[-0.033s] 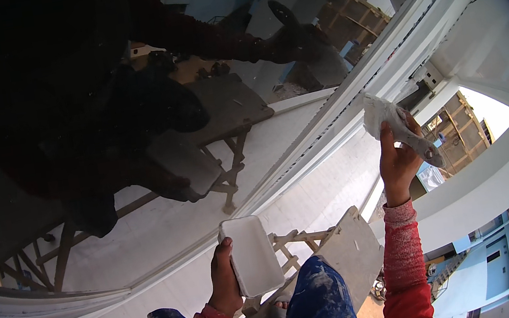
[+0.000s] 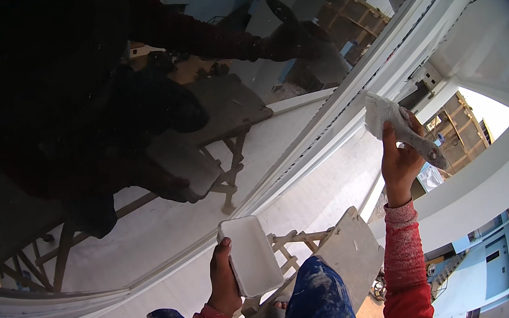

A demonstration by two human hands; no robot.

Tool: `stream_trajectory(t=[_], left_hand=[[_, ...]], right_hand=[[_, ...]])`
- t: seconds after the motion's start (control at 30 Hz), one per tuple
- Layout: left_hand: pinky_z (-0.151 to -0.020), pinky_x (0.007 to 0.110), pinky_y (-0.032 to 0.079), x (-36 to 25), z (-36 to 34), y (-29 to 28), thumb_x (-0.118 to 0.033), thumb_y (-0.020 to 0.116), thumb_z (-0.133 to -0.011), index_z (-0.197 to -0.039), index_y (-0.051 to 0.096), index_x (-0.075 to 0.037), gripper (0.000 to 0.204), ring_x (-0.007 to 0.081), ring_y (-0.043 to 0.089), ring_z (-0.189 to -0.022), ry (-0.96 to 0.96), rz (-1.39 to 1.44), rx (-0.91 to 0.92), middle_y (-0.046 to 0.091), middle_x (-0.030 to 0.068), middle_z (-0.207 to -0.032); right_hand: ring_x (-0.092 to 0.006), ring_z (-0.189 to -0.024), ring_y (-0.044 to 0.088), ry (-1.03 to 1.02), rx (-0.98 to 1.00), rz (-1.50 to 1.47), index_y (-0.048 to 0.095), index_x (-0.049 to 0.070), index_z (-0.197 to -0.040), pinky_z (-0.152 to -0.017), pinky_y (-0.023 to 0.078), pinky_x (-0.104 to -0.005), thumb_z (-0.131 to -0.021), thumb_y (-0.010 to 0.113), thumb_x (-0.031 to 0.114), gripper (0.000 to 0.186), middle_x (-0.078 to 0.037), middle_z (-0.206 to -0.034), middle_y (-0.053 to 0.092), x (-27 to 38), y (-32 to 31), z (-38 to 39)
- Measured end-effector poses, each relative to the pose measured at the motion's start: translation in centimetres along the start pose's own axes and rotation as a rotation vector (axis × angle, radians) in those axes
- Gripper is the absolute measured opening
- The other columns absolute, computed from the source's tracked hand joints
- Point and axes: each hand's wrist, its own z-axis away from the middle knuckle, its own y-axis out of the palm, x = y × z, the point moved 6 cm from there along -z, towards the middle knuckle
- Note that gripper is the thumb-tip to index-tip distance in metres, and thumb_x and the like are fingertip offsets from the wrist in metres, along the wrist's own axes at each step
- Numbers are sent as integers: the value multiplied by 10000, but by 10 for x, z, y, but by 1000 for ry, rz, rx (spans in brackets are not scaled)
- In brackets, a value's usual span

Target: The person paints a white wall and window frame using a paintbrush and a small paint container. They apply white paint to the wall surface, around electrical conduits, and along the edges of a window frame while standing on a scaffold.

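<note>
My right hand point(image 2: 402, 166) is closed around a wide, flat paintbrush point(image 2: 414, 135) caked in white. Its bristles point up and left against the white window frame point(image 2: 323, 132), and its handle slants down to the right. Lower down, my left hand point(image 2: 223, 279) grips a shallow white rectangular tray point(image 2: 252, 255) by its left side, with the hollow facing me. The tray's inside looks white, and I cannot tell how much it holds. Both red sleeves are dusted with white.
A dark glass pane point(image 2: 129, 112) fills the upper left and mirrors me. Beneath my paint-spotted blue trousers point(image 2: 319, 304) runs a plank platform point(image 2: 349, 243) on wooden supports. A curved white ledge point(image 2: 470, 196) lies to the right, with ground and a blue building point(image 2: 491, 268) far below.
My right hand and the paintbrush have shifted very slightly to the right. My left hand and the tray stay almost in place.
</note>
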Motion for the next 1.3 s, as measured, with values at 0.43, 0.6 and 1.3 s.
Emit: stream_trajectory(t=[0.43,0.6,1.3], left_hand=[[-971,456,542,5,-19,-6,-608,496,-966,-1421,511,-117,669,254,645,-1142,-1,-43,28,627,90,-1256],[-976,460,540,4,-15,-3,-615,488,-965,-1418,516,-121,671,257,643,-1145,4,-31,41,628,87,-1259],[-974,451,520,4,-17,-9,-615,485,-953,-1389,543,-143,646,244,637,-1133,14,-50,-31,634,57,-1232]], right_hand=[[-242,-911,742,-207,37,228,643,-58,-1243,-666,624,-327,-912,737,146,400,-205,-1044,724,36,-17,-70],[-240,-903,726,-615,-160,417,667,5,-1265,-737,620,-339,-904,757,93,383,-153,-1041,711,82,-41,-108],[-252,-825,746,-414,-86,410,695,-6,-1210,-743,614,-333,-928,732,127,314,-161,-1060,728,80,-74,-187]])
